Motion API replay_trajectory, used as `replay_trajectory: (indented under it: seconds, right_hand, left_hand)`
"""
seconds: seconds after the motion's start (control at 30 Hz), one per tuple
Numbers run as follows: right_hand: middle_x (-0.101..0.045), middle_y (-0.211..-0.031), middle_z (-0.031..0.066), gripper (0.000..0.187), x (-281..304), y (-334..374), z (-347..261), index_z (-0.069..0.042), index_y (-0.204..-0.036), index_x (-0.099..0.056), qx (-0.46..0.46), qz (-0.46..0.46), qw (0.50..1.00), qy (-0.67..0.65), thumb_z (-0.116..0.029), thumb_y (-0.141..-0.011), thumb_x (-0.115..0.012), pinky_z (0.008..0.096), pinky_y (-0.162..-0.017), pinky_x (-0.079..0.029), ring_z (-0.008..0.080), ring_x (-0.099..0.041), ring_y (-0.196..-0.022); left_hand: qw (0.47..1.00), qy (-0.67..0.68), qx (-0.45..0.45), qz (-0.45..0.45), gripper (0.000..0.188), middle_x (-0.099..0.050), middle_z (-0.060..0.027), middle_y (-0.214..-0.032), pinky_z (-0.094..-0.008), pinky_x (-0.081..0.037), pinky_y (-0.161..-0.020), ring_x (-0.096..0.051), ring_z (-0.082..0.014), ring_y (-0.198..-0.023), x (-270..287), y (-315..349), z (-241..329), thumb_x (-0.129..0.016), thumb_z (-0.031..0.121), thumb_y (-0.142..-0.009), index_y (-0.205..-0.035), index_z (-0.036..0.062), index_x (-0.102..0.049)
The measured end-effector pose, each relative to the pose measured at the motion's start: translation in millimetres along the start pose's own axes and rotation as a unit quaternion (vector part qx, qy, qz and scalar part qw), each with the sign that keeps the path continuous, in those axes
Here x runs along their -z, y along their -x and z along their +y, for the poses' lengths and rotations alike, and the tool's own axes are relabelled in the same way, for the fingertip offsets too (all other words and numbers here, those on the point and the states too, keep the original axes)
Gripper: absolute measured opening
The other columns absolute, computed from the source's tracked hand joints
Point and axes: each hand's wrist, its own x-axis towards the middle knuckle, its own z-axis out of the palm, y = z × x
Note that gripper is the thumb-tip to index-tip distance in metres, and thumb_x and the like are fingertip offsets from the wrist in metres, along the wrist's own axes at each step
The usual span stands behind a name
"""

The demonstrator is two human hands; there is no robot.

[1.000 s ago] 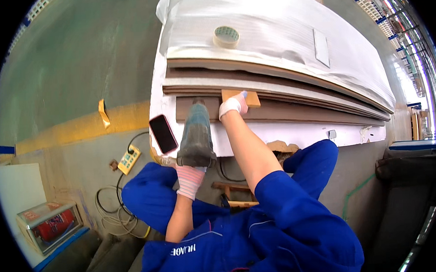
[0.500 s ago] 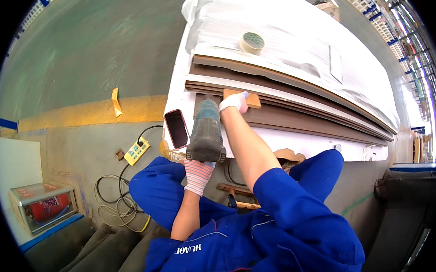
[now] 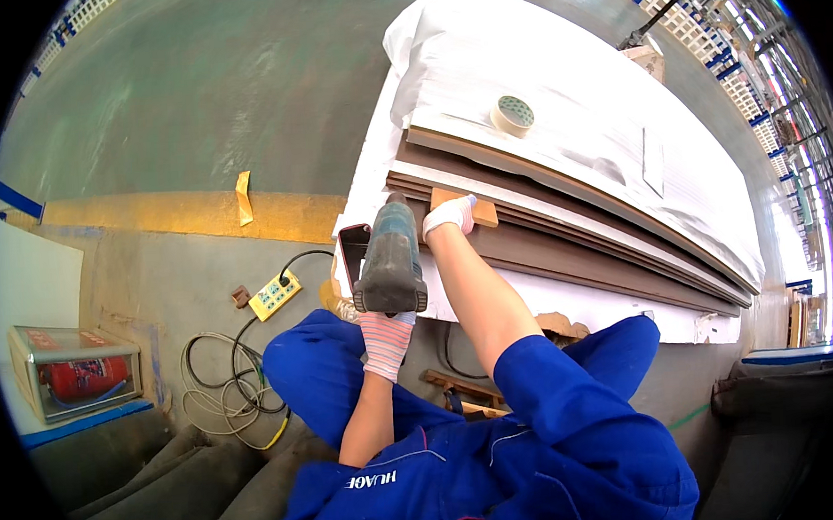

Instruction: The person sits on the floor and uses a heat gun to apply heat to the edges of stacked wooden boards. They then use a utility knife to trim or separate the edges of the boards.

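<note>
My left hand point(image 3: 386, 342), in a striped glove, is closed round the handle of a teal-and-black power tool point(image 3: 389, 271) whose body hides part of the fingers. Its nose points away from me at the left end of a stack of brown boards point(image 3: 548, 255). Just right of the nose, my right hand point(image 3: 449, 217), gloved alike, grips a small orange-brown wooden block point(image 3: 482, 213) against the stack's near side. The tool's exact kind and its tip's contact with the boards cannot be made out.
White wrapping point(image 3: 568, 92) covers the stack, with a tape roll point(image 3: 513, 116) on top. A phone point(image 3: 352, 249) lies left of the tool. On the floor are a yellow power strip point(image 3: 275, 296) and coiled cables point(image 3: 221, 388). A cased fire extinguisher point(image 3: 85, 376) stands at far left.
My view has shifted, so the stack sits lower and further right. The tool now covers part of the phone in view. Both hands keep their grips on the tool and block.
</note>
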Motion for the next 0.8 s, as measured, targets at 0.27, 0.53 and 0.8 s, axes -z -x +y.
replay_trajectory:
  seconds: [0.27, 0.53, 0.8]
  right_hand:
    - [-0.065, -0.077, 0.0250, 0.078, 3.3, -12.9, 45.4, 0.008, -0.076, -0.065, 0.112, 0.024, 0.987, -0.114, -0.070, -0.073, -0.057, 0.0460, -0.066, -0.050, 0.0381, -0.062, -0.068]
    - [-0.064, -0.103, 0.0232, 0.078, 0.9, 29.5, 39.9, 0.008, -0.101, -0.062, 0.075, -0.085, 0.988, -0.105, -0.066, -0.079, -0.052, 0.0389, -0.085, -0.047, 0.0342, -0.061, -0.093]
    - [-0.067, -0.082, 0.0221, 0.082, -26.2, 36.2, 37.7, 0.008, -0.088, -0.064, 0.007, 0.014, 0.997, 0.073, -0.071, -0.080, -0.045, 0.0415, -0.071, -0.050, 0.0356, -0.065, -0.078]
  left_hand:
    - [0.973, -0.204, -0.073, 0.081, 0.048, -0.056, -0.0100, -0.124, -0.0381, -0.035, -0.101, -0.053, -0.0293, -0.111, -1.9, -0.7, -42.8, -0.067, 0.016, -0.076, -0.121, 0.0071, -0.054]
    - [0.985, -0.118, -0.067, 0.103, 0.038, -0.062, -0.0098, -0.115, -0.0334, -0.047, -0.088, -0.060, -0.0224, -0.102, 13.8, -3.4, -13.1, -0.067, 0.012, -0.079, -0.115, 0.0026, -0.059]
    - [0.897, -0.415, -0.102, 0.114, 0.031, -0.063, -0.0123, -0.108, -0.0336, -0.048, -0.086, -0.060, -0.0229, -0.097, 17.9, 4.2, -10.2, -0.066, 0.008, -0.080, -0.109, -0.0009, -0.059]
